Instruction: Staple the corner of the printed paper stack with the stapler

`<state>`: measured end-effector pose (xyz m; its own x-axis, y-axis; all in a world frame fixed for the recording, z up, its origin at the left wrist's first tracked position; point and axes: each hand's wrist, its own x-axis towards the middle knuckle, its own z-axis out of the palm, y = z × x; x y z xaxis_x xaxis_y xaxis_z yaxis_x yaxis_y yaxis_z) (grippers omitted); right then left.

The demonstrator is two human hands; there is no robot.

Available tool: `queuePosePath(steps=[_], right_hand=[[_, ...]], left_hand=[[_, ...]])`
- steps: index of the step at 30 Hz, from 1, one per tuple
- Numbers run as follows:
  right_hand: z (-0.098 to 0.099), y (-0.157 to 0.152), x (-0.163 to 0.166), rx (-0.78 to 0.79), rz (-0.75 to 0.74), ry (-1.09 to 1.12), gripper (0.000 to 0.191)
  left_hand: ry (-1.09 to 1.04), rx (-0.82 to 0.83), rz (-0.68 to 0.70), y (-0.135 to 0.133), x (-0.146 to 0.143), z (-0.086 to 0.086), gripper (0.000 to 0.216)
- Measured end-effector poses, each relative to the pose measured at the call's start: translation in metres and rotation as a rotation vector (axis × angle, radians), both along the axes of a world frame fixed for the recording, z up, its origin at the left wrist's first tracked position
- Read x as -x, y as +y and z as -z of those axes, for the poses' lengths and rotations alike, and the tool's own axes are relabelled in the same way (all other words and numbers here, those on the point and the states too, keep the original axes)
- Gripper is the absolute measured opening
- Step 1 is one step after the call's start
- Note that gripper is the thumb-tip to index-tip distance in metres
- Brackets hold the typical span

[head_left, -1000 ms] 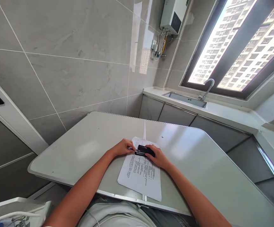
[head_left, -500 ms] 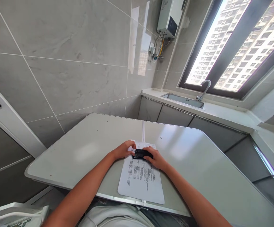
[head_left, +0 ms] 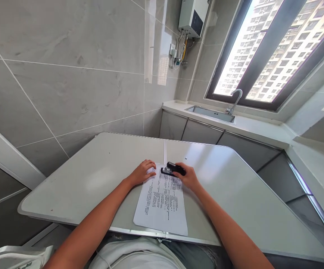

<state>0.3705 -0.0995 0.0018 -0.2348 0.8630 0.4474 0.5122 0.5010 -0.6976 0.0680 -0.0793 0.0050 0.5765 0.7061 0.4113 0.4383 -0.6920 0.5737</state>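
In the head view, we find the black stapler point(head_left: 173, 169) at the far end of the printed sheet point(head_left: 159, 209), which lies on the pale worktop point(head_left: 108, 168). The person's right grip point(head_left: 188, 176) is closed around the stapler's right-hand end, thumb on the near side and fingers over the far side. The left grip point(head_left: 143, 172) is loosely curled with thumb and fingers parted; we see nothing held in it, and its thumb rests at or just above the sheet's left edge near the far corner.

The relation that matters, we judge, is the stapler's mouth to that corner. The stapler's long axis runs roughly left to right across the sheet, its free end pointing toward the left grip, with a narrow gap between the two. Its upper arm stands raised from the base at that end. The right grip is nearer, being on it; we cannot tell whether its base touches the paper or is slightly lifted.

As for writing, we see dense rows of small dark print on the sheet, too small to read. We can make out no legible brand on the stapler.
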Motion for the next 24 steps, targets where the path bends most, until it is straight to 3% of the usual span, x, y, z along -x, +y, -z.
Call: queuePosePath(steps=[4, 7, 10, 16, 21, 24], right_hand=[[-0.006, 0.016, -0.056, 0.03, 0.242, -0.034, 0.036], [-0.006, 0.019, -0.089, 0.139, 0.218, -0.153, 0.037], [-0.008, 0.018, -0.105, 0.234, 0.122, -0.221, 0.042], [-0.019, 0.008, -0.096, 0.341, -0.215, -0.253, 0.046], [-0.023, 0.002, -0.075, 0.216, -0.352, -0.227, 0.054], [-0.023, 0.002, -0.069, 0.125, -0.381, -0.234, 0.043]], left_hand=[[0.123, -0.011, 0.187, -0.006, -0.006, 0.001, 0.035], [0.231, -0.036, 0.194, -0.007, -0.008, 0.004, 0.049], [0.313, -0.054, 0.115, -0.005, -0.007, 0.006, 0.049], [0.349, -0.068, 0.028, 0.0, -0.002, 0.009, 0.048], [0.338, -0.06, 0.03, 0.0, -0.001, 0.01, 0.049], [0.329, -0.043, 0.041, 0.001, 0.0, 0.011, 0.049]])
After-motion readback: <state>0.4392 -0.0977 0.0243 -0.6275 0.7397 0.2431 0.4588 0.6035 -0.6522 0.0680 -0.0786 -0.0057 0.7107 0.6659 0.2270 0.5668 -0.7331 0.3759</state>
